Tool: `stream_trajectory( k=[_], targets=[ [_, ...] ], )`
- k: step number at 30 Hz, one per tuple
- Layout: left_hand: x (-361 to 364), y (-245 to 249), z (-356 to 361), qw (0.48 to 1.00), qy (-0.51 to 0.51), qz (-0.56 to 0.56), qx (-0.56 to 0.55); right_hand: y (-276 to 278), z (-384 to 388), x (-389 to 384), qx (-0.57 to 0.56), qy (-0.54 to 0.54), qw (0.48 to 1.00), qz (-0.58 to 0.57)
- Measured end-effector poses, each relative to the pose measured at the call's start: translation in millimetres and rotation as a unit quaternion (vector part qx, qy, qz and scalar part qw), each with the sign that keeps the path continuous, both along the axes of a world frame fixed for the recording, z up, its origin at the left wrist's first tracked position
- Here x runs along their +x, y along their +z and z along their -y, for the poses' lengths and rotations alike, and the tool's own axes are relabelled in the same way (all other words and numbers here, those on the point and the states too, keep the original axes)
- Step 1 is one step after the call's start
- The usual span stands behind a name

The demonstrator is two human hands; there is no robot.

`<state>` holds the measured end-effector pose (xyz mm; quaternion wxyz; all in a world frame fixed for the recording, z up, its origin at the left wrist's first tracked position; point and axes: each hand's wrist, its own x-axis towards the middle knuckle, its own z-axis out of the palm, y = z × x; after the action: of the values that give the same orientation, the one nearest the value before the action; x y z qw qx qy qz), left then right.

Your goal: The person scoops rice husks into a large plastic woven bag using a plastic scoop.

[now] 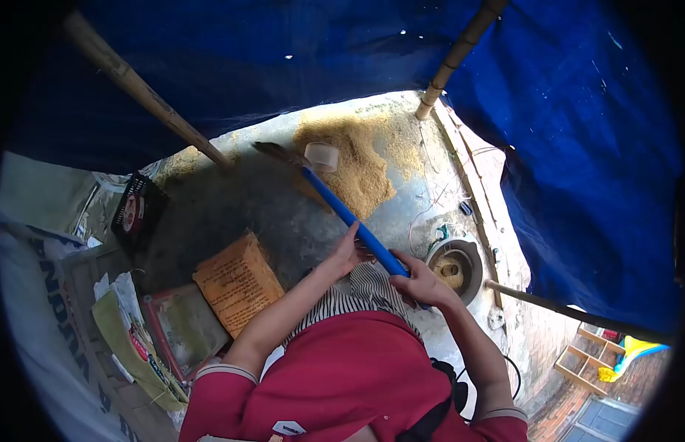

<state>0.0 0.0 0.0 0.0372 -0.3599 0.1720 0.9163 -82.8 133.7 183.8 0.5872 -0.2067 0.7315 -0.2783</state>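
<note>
A long blue-handled broom (pixel 341 208) slants away from my body, its dark brownish head (pixel 280 152) seen nearly edge-on by the edge of a heap of yellow-brown grain or husks (pixel 361 173). My right hand (pixel 420 280) is wrapped round the near end of the handle. Further along, my left hand (pixel 348 250) holds the handle from the left, with its fingers partly hidden beneath. Beside the broom head, a whitish translucent plastic container (pixel 322 157) rests on the heap.
A round grey machine or pot (pixel 473 269) with grain inside stands on my right. On my left are an orange printed sack or box (pixel 236 283), a red-rimmed tray (pixel 166 313) and a black crate (pixel 132 210). Bamboo poles (pixel 147 92) and blue tarpaulin (pixel 342 66) enclose the concrete floor.
</note>
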Motion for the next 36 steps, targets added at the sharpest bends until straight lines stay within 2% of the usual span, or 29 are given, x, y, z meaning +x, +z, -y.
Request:
stream_trajectory(
  k=[6,10,12,13,19,21,22,24,25,27,31,36],
  targets=[
    [-4,7,0,1.0,0.019,0.009,-0.006,-18,26,-19,-0.023,-0.063,0.997,-0.043],
    [1,6,6,0.999,0.038,0.01,-0.016,-64,42,-22,-0.036,-0.04,0.995,-0.082],
    [2,4,8,0.998,0.045,0.023,-0.04,-87,57,-20,-0.115,-0.004,0.986,-0.124],
    [2,3,9,0.998,0.048,0.023,-0.041,-87,64,-19,-0.116,-0.001,0.985,-0.125],
    [8,-3,11,0.995,0.083,0.038,-0.033,-86,83,-16,-0.112,-0.004,0.991,-0.068],
    [12,-5,13,0.993,0.097,0.063,-0.037,-80,86,-10,-0.089,-0.014,0.996,0.012],
    [15,-6,14,0.992,0.1,0.065,-0.039,-80,88,-8,-0.09,-0.011,0.996,0.014],
    [20,-7,18,0.986,0.14,0.075,-0.048,-80,91,-4,-0.076,0.004,0.993,0.09],
    [22,-8,21,0.985,0.143,0.076,-0.05,-79,92,0,-0.077,0.007,0.993,0.092],
    [27,-8,26,0.97,0.217,0.107,-0.005,-79,91,7,-0.047,0.016,0.995,0.09],
    [41,-13,29,0.966,0.227,0.118,0.032,-85,86,9,-0.034,0.03,0.991,0.129],
    [51,-25,32,0.978,0.17,0.121,-0.011,-79,81,5,0.009,-0.003,0.982,0.19]
  ],
)
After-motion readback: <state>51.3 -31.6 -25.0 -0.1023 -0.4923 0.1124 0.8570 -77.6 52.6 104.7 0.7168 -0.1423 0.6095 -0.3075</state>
